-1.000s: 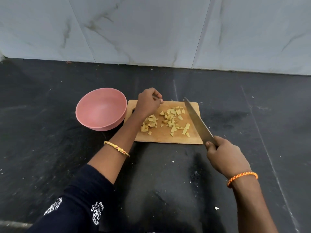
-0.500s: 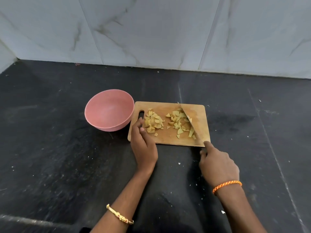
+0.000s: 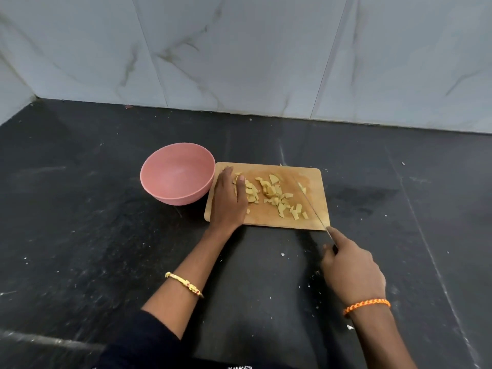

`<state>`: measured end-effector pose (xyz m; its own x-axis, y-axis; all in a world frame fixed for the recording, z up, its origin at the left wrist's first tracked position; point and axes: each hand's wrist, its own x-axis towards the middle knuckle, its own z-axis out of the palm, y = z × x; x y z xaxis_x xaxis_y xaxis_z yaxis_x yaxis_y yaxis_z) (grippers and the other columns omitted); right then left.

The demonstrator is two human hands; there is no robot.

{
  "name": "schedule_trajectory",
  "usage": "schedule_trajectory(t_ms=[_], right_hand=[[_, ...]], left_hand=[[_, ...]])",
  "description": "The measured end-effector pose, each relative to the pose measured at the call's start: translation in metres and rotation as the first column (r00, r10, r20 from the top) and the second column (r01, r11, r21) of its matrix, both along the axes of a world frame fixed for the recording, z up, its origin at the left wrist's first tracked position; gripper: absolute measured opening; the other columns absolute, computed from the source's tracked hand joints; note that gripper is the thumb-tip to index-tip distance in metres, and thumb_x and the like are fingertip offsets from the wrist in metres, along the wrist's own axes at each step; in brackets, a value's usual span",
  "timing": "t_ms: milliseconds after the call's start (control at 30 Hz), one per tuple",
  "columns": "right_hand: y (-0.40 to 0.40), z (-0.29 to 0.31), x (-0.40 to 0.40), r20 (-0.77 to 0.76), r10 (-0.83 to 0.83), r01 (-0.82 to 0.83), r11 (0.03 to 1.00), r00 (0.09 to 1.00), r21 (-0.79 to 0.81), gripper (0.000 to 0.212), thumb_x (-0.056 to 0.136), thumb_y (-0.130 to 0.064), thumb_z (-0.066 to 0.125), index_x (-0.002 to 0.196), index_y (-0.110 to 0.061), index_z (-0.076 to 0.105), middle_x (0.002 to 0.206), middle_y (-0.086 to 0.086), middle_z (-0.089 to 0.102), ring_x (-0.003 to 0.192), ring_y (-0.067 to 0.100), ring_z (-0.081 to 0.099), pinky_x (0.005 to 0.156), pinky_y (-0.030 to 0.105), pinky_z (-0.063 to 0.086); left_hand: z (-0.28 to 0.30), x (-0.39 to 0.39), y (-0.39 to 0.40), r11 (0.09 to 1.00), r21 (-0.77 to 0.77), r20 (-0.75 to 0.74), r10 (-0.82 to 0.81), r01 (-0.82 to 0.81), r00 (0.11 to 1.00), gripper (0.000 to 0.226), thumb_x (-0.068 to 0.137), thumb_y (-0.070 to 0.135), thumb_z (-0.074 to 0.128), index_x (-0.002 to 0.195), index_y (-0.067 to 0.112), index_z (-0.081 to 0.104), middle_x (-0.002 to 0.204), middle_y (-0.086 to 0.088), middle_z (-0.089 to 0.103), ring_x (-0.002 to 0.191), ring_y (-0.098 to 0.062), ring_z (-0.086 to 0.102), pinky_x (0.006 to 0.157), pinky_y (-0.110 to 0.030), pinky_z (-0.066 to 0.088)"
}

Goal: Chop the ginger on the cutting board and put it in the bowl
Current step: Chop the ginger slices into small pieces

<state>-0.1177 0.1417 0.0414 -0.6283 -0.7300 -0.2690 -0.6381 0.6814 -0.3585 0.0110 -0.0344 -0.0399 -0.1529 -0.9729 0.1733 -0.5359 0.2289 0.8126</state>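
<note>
Gripping the dark handle of a knife (image 3: 311, 202), the right hand (image 3: 351, 270) curls its fingers round it with the forefinger stretched along the spine. The thin steel blade stands edge-down across the right part of the cutting board (image 3: 314, 182), a flat rectangular slab of pale wood with rounded corners. The left hand (image 3: 227, 201) lies flat on the board's left end, fingers straight and close together, the thumb touching the nearest pieces. Chopped ginger (image 3: 271, 194), in small angular yellow chips, is scattered over the board's middle between the hand and the blade. Just left of the board sits a round, smooth, matte pink bowl (image 3: 177, 173). Everything rests on a black speckled stone counter (image 3: 80, 235) backed by glossy veined marble wall tiles (image 3: 239, 49). A gold bracelet (image 3: 183, 284) circles the left wrist, a braided orange band (image 3: 367, 306) the right.
</note>
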Motion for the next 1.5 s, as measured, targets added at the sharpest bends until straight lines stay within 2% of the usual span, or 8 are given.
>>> schedule_trajectory(t_ms=[200, 400, 733, 900, 1067, 1200, 1333, 1500], right_hand=[[0.018, -0.01, 0.004, 0.026, -0.078, 0.076, 0.995, 0.997, 0.07, 0.045, 0.099, -0.026, 0.035, 0.144, -0.031, 0.034, 0.118, 0.012, 0.062, 0.104, 0.032, 0.06, 0.082, 0.038, 0.051], [0.005, -0.017, 0.033, 0.121, -0.048, 0.045, 0.998, 0.991, 0.033, 0.043, 0.099, -0.023, 0.035, 0.141, -0.028, 0.035, 0.112, 0.013, 0.062, 0.102, 0.033, 0.061, 0.082, 0.036, 0.048], [-0.021, -0.018, 0.032, 0.233, -0.08, 0.102, 0.991, 0.969, -0.088, 0.035, 0.095, -0.023, 0.044, 0.128, -0.029, 0.053, 0.113, 0.013, 0.064, 0.104, 0.035, 0.059, 0.085, 0.035, 0.048], [-0.034, -0.018, 0.017, 0.12, -0.033, 0.038, 0.998, 0.992, -0.041, 0.032, 0.095, -0.024, 0.041, 0.124, -0.029, 0.054, 0.106, 0.012, 0.065, 0.094, 0.032, 0.063, 0.081, 0.038, 0.053], [-0.035, -0.009, 0.006, 0.09, 0.056, -0.063, 0.995, 0.994, 0.073, 0.041, 0.093, -0.019, 0.042, 0.131, -0.032, 0.05, 0.111, 0.012, 0.063, 0.097, 0.03, 0.063, 0.085, 0.04, 0.054], [-0.027, 0.002, -0.009, 0.095, 0.061, -0.071, 0.992, 0.994, 0.103, 0.041, 0.094, -0.023, 0.046, 0.134, -0.033, 0.049, 0.103, 0.006, 0.065, 0.088, 0.023, 0.065, 0.083, 0.038, 0.055], [-0.03, -0.004, -0.017, 0.325, 0.015, -0.014, 1.0, 0.945, -0.007, 0.034, 0.097, -0.02, 0.048, 0.129, -0.027, 0.053, 0.089, 0.0, 0.059, 0.067, 0.009, 0.055, 0.059, 0.02, 0.045], [-0.027, -0.015, -0.017, 0.771, -0.111, 0.224, 0.974, 0.627, -0.043, 0.014, 0.097, -0.014, 0.049, 0.105, -0.009, 0.059, 0.056, 0.001, 0.043, 0.034, 0.007, 0.032, 0.032, 0.019, 0.028]], left_hand=[[-0.004, -0.012, -0.011, 0.996, 0.004, 0.202, -0.084, 0.085, 0.976, 0.06, 0.098, 0.048, 0.025, 0.143, 0.008, 0.029, 0.15, -0.011, 0.033, 0.14, -0.023, 0.025, 0.116, -0.036, 0.016], [-0.002, -0.038, 0.0, 0.998, -0.019, 0.15, -0.063, 0.066, 0.987, 0.051, 0.101, 0.039, 0.025, 0.14, 0.007, 0.036, 0.146, -0.01, 0.039, 0.136, -0.022, 0.031, 0.113, -0.034, 0.02], [0.015, -0.031, -0.005, 0.985, 0.162, -0.457, 0.024, 0.056, 0.889, 0.039, 0.103, 0.022, 0.028, 0.135, 0.01, 0.046, 0.138, -0.003, 0.049, 0.129, -0.013, 0.043, 0.104, -0.02, 0.032], [0.004, 0.003, 0.012, 0.959, 0.064, -0.119, -0.267, 0.276, 0.956, 0.065, 0.09, 0.043, 0.041, 0.147, 0.017, 0.022, 0.155, -0.001, 0.021, 0.143, -0.012, 0.016, 0.117, -0.03, 0.016], [-0.004, 0.007, 0.019, 0.903, -0.033, 0.426, -0.376, 0.429, 0.823, 0.132, 0.061, 0.081, 0.056, 0.145, 0.016, -0.022, 0.154, -0.001, -0.027, 0.14, -0.013, -0.027, 0.116, -0.035, -0.013], [-0.005, -0.003, 0.02, 0.929, -0.034, 0.462, -0.313, 0.369, 0.83, 0.146, 0.046, 0.091, 0.052, 0.144, 0.015, -0.025, 0.154, -0.005, -0.026, 0.141, -0.018, -0.026, 0.118, -0.039, -0.01], [-0.001, -0.015, 0.009, 0.945, -0.057, 0.43, -0.268, 0.322, 0.862, 0.142, 0.051, 0.086, 0.057, 0.145, 0.014, -0.021, 0.156, -0.009, -0.017, 0.144, -0.022, -0.018, 0.118, -0.042, -0.005], [0.0, -0.014, -0.008, 0.928, -0.096, 0.464, -0.277, 0.359, 0.842, 0.128, 0.06, 0.084, 0.051, 0.147, 0.016, -0.015, 0.157, -0.007, -0.015, 0.144, -0.019, -0.016, 0.118, -0.043, -0.007]])
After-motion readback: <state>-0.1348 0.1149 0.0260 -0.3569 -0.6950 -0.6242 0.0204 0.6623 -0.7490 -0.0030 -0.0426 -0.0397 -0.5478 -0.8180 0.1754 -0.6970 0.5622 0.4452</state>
